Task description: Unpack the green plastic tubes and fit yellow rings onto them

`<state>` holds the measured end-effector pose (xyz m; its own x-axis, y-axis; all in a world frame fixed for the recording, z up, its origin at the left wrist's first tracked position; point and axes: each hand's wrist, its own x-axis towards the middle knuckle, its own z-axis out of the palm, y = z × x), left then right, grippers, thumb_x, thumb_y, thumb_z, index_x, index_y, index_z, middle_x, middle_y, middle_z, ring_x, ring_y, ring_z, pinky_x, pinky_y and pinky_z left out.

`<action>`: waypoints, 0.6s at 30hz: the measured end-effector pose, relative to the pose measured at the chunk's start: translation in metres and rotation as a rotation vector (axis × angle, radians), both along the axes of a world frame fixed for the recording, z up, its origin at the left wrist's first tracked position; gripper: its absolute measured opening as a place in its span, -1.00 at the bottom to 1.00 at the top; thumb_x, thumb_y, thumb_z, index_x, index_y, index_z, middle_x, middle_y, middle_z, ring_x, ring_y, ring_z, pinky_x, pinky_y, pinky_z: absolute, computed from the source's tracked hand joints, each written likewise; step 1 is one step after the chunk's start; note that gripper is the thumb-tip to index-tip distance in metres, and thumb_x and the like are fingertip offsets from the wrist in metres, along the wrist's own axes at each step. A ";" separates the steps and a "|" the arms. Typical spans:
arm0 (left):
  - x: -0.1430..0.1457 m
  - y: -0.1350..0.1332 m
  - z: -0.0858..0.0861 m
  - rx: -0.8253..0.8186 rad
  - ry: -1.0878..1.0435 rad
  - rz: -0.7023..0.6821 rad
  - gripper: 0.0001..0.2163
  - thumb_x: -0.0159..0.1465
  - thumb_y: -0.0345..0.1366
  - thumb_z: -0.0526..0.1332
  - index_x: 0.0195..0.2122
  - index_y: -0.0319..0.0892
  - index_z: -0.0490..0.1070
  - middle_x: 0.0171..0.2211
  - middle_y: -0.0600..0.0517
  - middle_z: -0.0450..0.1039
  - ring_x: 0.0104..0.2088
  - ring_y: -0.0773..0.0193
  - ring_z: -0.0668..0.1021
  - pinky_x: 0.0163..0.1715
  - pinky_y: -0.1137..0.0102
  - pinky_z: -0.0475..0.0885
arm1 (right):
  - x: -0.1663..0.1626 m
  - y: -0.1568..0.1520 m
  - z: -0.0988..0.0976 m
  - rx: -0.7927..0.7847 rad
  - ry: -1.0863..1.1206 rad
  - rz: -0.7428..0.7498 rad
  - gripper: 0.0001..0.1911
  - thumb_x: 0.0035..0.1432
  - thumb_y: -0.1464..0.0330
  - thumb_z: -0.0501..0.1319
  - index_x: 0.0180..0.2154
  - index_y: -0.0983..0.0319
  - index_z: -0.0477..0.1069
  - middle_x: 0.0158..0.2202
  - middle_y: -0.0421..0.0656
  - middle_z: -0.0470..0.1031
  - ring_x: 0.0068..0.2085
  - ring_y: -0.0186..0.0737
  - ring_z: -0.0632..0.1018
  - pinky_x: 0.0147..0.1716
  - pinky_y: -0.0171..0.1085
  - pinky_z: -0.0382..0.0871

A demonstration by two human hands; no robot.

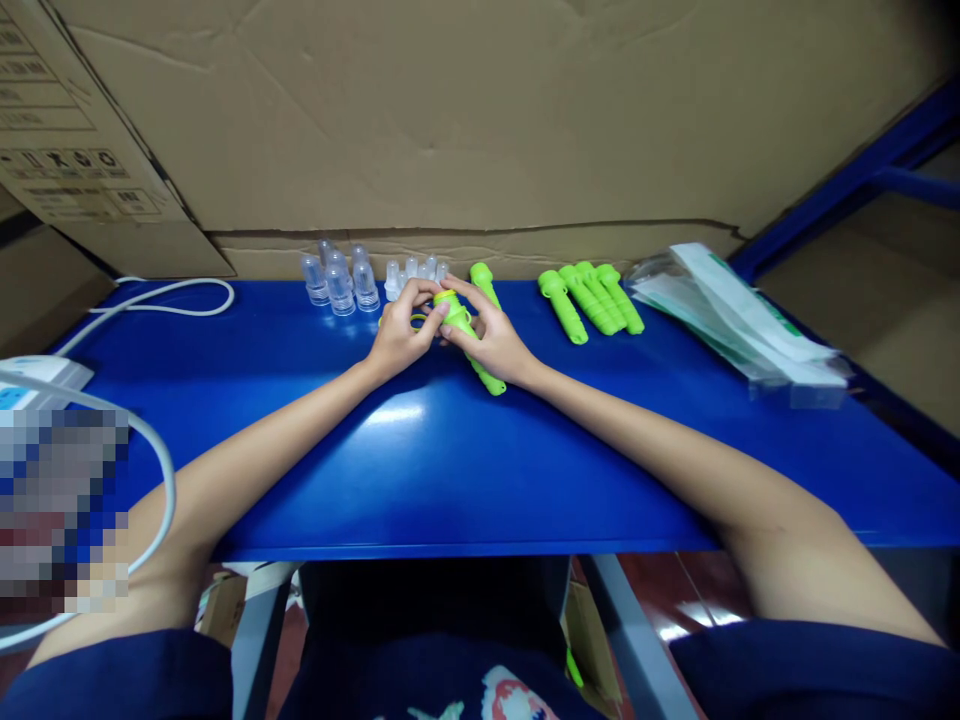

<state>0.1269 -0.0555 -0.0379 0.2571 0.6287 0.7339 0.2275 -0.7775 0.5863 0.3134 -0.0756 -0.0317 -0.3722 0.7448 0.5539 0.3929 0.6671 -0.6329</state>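
Note:
My left hand (401, 335) and my right hand (491, 338) meet at the far middle of the blue table (450, 470). Together they grip a bright green plastic barrel (459, 322), fingers curled around its upper end. Its lower end (491, 382) sticks out under my right palm. A thin green ring (414, 318) shows beside my left fingers. Another green piece (484, 282) lies just behind my hands.
Clear plastic caps (341, 280) and smaller clear pieces (416, 272) stand at the back. Several green barrels (589, 298) lie to the right, then a stack of clear bags (739, 320). A white cable (161, 295) and a white device (41, 378) are at left. Cardboard boxes (480, 120) wall the back.

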 end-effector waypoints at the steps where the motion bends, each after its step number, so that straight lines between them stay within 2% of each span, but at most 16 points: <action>1: 0.000 -0.001 0.000 -0.005 0.005 0.001 -0.62 0.45 0.12 0.16 -0.03 -0.12 0.35 -0.13 -0.06 0.62 -0.21 0.29 0.67 -0.16 0.40 0.55 | -0.001 -0.002 0.000 -0.017 0.023 -0.006 -0.37 0.36 0.19 0.22 0.39 0.17 0.25 0.49 0.07 0.18 0.48 0.02 0.27 0.26 0.04 0.50; 3: 0.000 -0.001 0.001 -0.014 0.002 -0.009 -0.61 0.45 0.12 0.16 -0.01 -0.13 0.35 -0.11 -0.08 0.62 -0.17 0.26 0.67 -0.12 0.38 0.56 | -0.004 -0.005 0.000 -0.038 0.050 -0.022 -0.36 0.38 0.11 0.20 0.39 0.17 0.25 0.51 0.08 0.11 0.47 0.07 0.28 0.11 -0.03 0.63; 6: 0.001 -0.001 0.001 -0.033 -0.029 -0.046 -0.60 0.44 0.13 0.18 0.00 -0.12 0.35 -0.04 -0.12 0.61 -0.06 0.21 0.68 -0.03 0.32 0.57 | -0.008 -0.008 -0.002 -0.082 0.129 -0.009 -0.30 0.36 0.00 0.21 0.40 0.14 0.23 0.55 0.06 0.03 0.34 0.13 0.46 -0.06 -0.06 0.71; 10: 0.000 0.005 -0.005 -0.092 -0.057 -0.096 -0.52 0.43 0.14 0.19 0.21 -0.05 0.26 0.12 -0.16 0.58 0.10 0.11 0.66 0.12 0.20 0.57 | -0.010 -0.008 -0.004 -0.174 0.277 0.084 -0.21 0.29 -0.02 0.28 0.43 0.09 0.19 0.52 0.03 0.11 0.04 0.03 0.68 0.01 0.04 0.69; 13: -0.001 0.008 -0.008 -0.102 -0.051 -0.097 -0.42 0.43 0.17 0.18 0.36 0.03 0.19 0.36 -0.18 0.38 0.22 0.01 0.60 0.22 0.11 0.54 | -0.009 -0.006 -0.006 -0.195 0.318 0.086 -0.20 0.26 -0.02 0.31 0.42 0.05 0.19 0.49 0.01 0.18 -0.06 -0.02 0.71 0.05 0.08 0.67; 16: -0.003 0.008 -0.006 -0.072 0.004 -0.046 -0.41 0.44 0.18 0.13 0.38 0.02 0.26 0.48 -0.18 0.19 0.30 -0.06 0.53 0.26 0.07 0.52 | -0.008 -0.003 -0.009 -0.211 0.337 0.080 -0.21 0.24 -0.03 0.32 0.39 0.06 0.21 0.45 0.03 0.25 -0.14 -0.08 0.72 0.00 0.06 0.69; 18: -0.004 0.006 -0.002 -0.030 0.077 -0.003 -0.44 0.46 0.18 0.09 0.32 -0.03 0.38 0.47 -0.19 0.21 0.36 -0.09 0.47 0.31 0.03 0.46 | -0.007 -0.002 -0.010 -0.219 0.341 0.083 -0.21 0.24 -0.03 0.33 0.38 0.08 0.21 0.42 0.06 0.30 -0.19 -0.09 0.72 -0.05 0.03 0.71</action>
